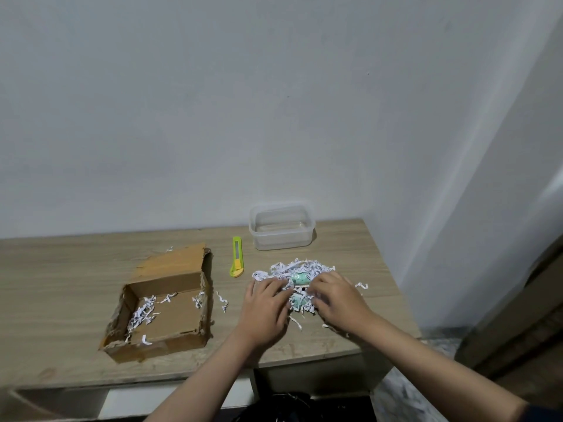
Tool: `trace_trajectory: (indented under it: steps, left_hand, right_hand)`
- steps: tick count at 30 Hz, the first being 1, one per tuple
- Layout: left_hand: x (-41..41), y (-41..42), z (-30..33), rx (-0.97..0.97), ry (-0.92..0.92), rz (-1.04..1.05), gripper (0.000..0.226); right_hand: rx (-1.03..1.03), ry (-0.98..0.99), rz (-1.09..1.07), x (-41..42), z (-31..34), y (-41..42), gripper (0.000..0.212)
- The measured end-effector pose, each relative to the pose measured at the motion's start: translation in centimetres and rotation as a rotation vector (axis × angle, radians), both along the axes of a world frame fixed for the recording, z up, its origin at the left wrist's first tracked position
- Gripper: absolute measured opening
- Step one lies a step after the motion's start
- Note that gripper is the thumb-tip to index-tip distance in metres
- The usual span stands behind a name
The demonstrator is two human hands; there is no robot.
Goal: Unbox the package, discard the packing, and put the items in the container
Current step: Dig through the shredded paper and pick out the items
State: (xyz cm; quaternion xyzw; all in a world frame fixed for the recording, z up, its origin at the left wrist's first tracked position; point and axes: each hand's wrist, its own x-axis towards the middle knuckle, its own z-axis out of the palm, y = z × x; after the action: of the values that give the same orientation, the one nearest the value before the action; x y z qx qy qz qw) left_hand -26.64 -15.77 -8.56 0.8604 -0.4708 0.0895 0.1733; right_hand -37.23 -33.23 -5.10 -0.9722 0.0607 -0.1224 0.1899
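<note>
An opened cardboard box [161, 303] lies on the left of the wooden table [61, 269], with a few shreds of white paper left inside. To its right sits a heap of shredded paper packing [292, 268] with pale green items [300, 278] showing through it. My left hand [268, 303] rests palm down on the heap's left side, fingers spread. My right hand [338, 295] lies on its right side, fingers curled into the shreds. A clear plastic container [281, 228], with nothing in it, stands behind the heap near the wall.
A green and yellow utility knife [237, 257] lies between the box and the container. Stray paper shreds [222, 300] are scattered beside the box. The table's right edge is close to my right hand. A dark bag [292, 406] sits under the table front.
</note>
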Motion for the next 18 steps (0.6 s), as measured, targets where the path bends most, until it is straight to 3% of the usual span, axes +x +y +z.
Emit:
trace_trajectory:
  steps: [4,8,13,18]
  left_hand:
    - [0.2,0.9,-0.6,0.022,-0.038,0.031,0.035]
    - [0.8,1.6,-1.1,0.02,-0.03,0.05,0.028]
    - [1.0,2.3,-1.7,-0.017,0.006,0.068,0.029]
    - [0.6,2.6,-1.7,-0.093,0.047,0.089,0.03]
  right_hand:
    - [-0.126,0.095,0.107,0.3,-0.7,0.8,0.023]
    - [-0.199,0.076,0.05,-0.2,-1.7,0.2,0.013]
    - [-0.265,0.114,0.02,-0.8,-1.8,-1.0,0.015]
    - [-0.182,0.012,-0.04,-0.9,-1.4,-0.3,0.014]
